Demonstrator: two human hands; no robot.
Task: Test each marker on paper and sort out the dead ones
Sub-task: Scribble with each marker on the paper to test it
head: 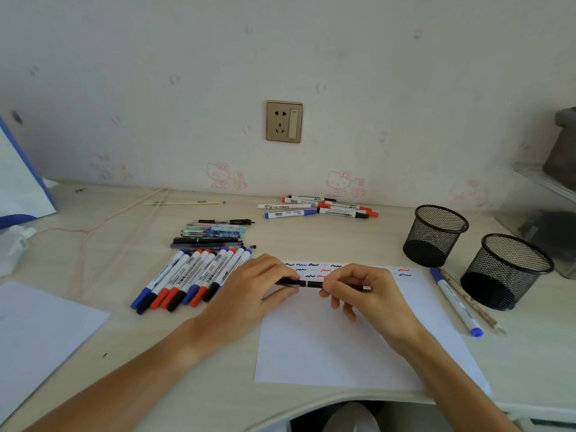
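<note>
A slim black pen [314, 284] lies level over the top of the white test paper [327, 353]. My left hand [252, 294] pinches its left end and my right hand [364, 291] grips its right half, whose silver end sticks out past my fingers. Black, blue and red squiggles [325, 270] run along the paper's top edge. Several whiteboard markers [190, 279] lie in a row left of my left hand, with several pens [212, 235] stacked behind them. Another group of markers [324, 207] lies by the wall.
Two black mesh pen cups [434, 235] [505, 272] stand at the right. A blue-capped marker [455, 302] and a pencil [473, 305] lie beside them. A second sheet [40, 332] sits at the left, a white and blue bag [18, 182] beyond it, a string [93, 226] on the desk.
</note>
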